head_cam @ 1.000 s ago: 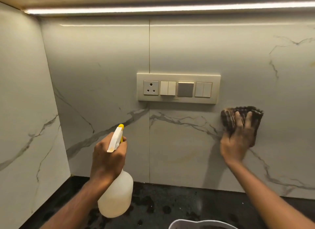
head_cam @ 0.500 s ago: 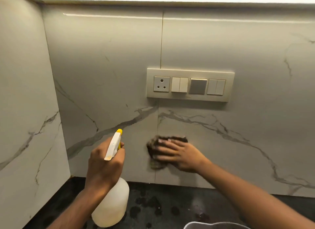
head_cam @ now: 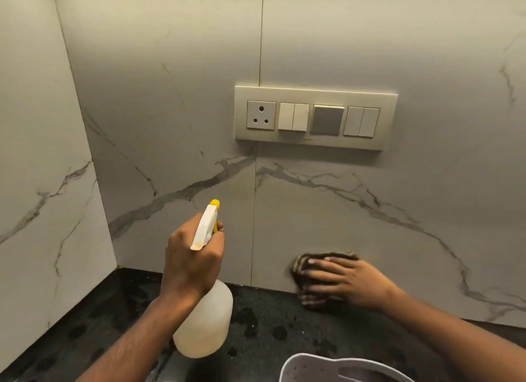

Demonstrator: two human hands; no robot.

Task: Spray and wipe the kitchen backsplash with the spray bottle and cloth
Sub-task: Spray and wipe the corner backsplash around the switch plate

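Item: backsplash [head_cam: 370,54], pale marble-look panels with grey veining. Landmark for all positions: switch plate [head_cam: 315,118], a socket and rocker switches set into the panel.

Item: cloth [head_cam: 321,279], dark, striped, bunched. Position: below the switch plate, at the foot of the backsplash where it meets the counter [head_cam: 264,319]. Flat against the wall.

Item: right hand [head_cam: 345,279]. Fingers spread and laid flat over the cloth, pressing it to the wall; fingertips point left.

Item: spray bottle [head_cam: 203,322], translucent body, white head, yellow nozzle. Position: below and left of the switch plate, clear of the wall, nozzle aimed at the left panel.

Item: left hand [head_cam: 192,263]. Wrapped closed around the bottle's neck; whether a finger rests on the trigger cannot be told.

Item: white perforated basket [head_cam: 318,367], well below the switch plate at the frame's lower edge. Dark wet spots dot the counter.

Step in hand, as judged: wiping the lowest band. Handling notes: keep the palm flat with even pressure, run overlapping passes along the seam, and turn the cloth to a fresh face when it drags. Hazard: keep spray and a wet cloth away from the socket.
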